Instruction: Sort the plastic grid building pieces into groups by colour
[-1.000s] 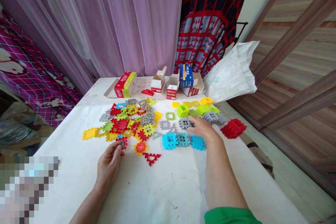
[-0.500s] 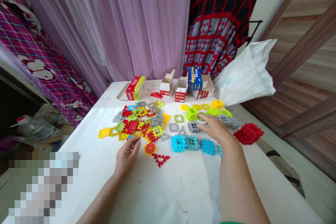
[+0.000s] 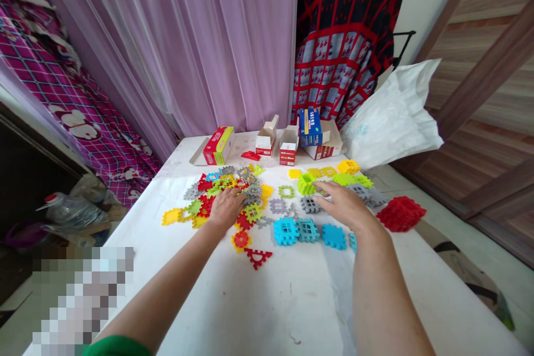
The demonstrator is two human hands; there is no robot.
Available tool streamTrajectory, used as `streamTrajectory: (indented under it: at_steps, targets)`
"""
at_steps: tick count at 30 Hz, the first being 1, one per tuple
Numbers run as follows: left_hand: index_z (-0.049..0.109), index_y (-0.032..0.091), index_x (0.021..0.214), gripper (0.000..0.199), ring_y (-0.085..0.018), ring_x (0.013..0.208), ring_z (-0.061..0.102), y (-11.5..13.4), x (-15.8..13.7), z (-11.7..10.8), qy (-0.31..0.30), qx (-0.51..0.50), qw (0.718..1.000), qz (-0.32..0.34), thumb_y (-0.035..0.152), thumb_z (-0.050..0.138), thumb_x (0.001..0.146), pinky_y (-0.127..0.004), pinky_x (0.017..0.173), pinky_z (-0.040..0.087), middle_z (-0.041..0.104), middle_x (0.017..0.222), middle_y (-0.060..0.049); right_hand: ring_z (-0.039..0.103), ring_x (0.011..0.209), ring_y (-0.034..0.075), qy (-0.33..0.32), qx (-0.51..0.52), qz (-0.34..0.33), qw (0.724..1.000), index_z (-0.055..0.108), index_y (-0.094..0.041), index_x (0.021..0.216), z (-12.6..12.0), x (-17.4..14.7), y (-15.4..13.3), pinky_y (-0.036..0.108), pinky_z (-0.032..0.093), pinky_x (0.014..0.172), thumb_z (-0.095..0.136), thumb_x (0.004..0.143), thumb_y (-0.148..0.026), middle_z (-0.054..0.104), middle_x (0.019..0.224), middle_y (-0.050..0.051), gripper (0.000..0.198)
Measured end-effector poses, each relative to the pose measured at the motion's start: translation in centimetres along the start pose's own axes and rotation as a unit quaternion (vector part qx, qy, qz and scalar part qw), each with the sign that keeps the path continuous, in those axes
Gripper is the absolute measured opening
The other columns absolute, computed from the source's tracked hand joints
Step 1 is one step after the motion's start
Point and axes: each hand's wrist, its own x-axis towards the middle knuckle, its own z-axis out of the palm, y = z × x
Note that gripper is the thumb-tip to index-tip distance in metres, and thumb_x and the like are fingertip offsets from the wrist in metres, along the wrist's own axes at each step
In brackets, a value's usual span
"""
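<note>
Tile pile is partly covered by left hand, fingers laid over the pieces; the grip is hidden, so whether anything is held cannot be told. Right hand is held with thumb and forefinger parted, thumb at the right edge of grey stack; contact can't be confirmed. Green stack is set just beyond, near the forefinger tip. Blue stack is placed between the hands, nearer the wearer; blue tile is seen below the right hand. Red stack is left to the right of that arm. Red triangle is laid nearest the wearer, apart from both hands.
</note>
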Motion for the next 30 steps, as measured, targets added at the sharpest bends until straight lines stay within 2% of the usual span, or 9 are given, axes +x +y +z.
streamTrajectory:
  at_steps: [6,11,15,18,20,22,24,27,30]
  targets:
    - [0.070,0.024,0.102,0.030,-0.023,0.103,0.063,-0.6,0.0,0.1,0.013,-0.008,1.000,-0.010,0.029,0.041,0.096,-0.036,0.091,0.045,0.070,0.113,-0.007,0.065,0.103,0.025,0.011,0.000,0.000,1.000,0.064,-0.023,0.126,0.0,0.0,-0.1,0.037,0.048,0.092,0.054,0.087,-0.032,0.066,0.125,0.010,0.041]
    - [0.067,0.025,0.115,0.029,-0.026,0.110,0.060,-0.6,0.1,0.3,-0.007,-0.008,1.000,-0.003,0.026,0.056,0.088,-0.039,0.093,0.045,0.065,0.124,-0.008,0.066,0.100,0.025,0.000,0.004,-0.001,1.000,0.064,-0.023,0.126,-0.2,0.0,-0.4,0.037,0.049,0.090,0.053,0.088,-0.031,0.066,0.126,0.011,0.041]
    - [0.070,0.025,0.105,0.023,-0.026,0.106,0.062,-0.4,0.2,0.2,-0.001,-0.015,1.000,-0.014,0.025,0.055,0.088,-0.038,0.091,0.045,0.069,0.116,-0.008,0.066,0.101,0.026,-0.021,0.010,0.012,1.000,0.063,-0.021,0.128,-0.6,-0.1,-0.7,0.037,0.049,0.090,0.051,0.088,-0.030,0.065,0.127,0.011,0.042]
    - [0.071,0.024,0.099,0.023,-0.025,0.098,0.065,-0.6,0.1,0.1,0.025,-0.058,0.996,-0.056,0.028,0.051,0.090,-0.035,0.087,0.045,0.073,0.103,-0.008,0.067,0.101,0.025,-0.019,0.016,0.012,1.000,0.063,-0.021,0.128,-0.7,-0.1,-0.7,0.036,0.049,0.089,0.051,0.088,-0.030,0.065,0.127,0.011,0.043]
    - [0.071,0.025,0.100,0.024,-0.024,0.092,0.067,-0.8,-0.1,-0.1,0.059,-0.126,0.982,-0.125,0.033,0.051,0.090,-0.033,0.081,0.046,0.074,0.094,-0.006,0.067,0.099,0.025,-0.015,0.016,0.010,1.000,0.063,-0.021,0.127,-0.6,-0.1,-0.7,0.037,0.050,0.088,0.051,0.088,-0.029,0.066,0.127,0.010,0.042]
    - [0.071,0.024,0.098,0.025,-0.022,0.082,0.068,-0.8,-0.3,-0.5,0.091,-0.249,0.942,-0.206,0.041,0.055,0.086,-0.030,0.072,0.046,0.074,0.084,-0.004,0.067,0.098,0.025,-0.016,0.011,0.007,1.000,0.064,-0.021,0.126,-0.6,0.0,-0.7,0.037,0.050,0.088,0.051,0.088,-0.029,0.066,0.126,0.010,0.041]
    - [0.069,0.022,0.091,0.030,-0.019,0.073,0.067,-0.4,-0.6,-1.0,0.092,-0.419,0.865,-0.259,0.048,0.062,0.079,-0.027,0.064,0.045,0.071,0.075,-0.002,0.067,0.099,0.024,-0.020,0.004,0.004,1.000,0.064,-0.022,0.125,-0.6,0.1,-1.0,0.036,0.049,0.088,0.052,0.088,-0.029,0.067,0.125,0.010,0.040]
    - [0.064,0.019,0.083,0.039,-0.016,0.066,0.067,1.0,-1.0,-1.8,0.045,-0.629,0.723,-0.280,0.053,0.073,0.065,-0.022,0.055,0.042,0.066,0.069,0.000,0.066,0.101,0.024,-0.018,-0.008,-0.007,1.000,0.065,-0.022,0.124,-0.8,0.2,-2.2,0.036,0.049,0.090,0.053,0.088,-0.029,0.068,0.122,0.010,0.039]
    - [0.057,0.019,0.079,0.042,-0.014,0.067,0.068,2.7,-1.5,-2.4,0.013,-0.711,0.645,-0.281,0.047,0.080,0.058,-0.019,0.054,0.042,0.064,0.069,0.002,0.062,0.109,0.025,-0.002,-0.003,-0.042,0.999,0.064,-0.023,0.126,-1.0,0.0,-4.4,0.037,0.046,0.095,0.057,0.087,-0.030,0.066,0.123,0.009,0.041]
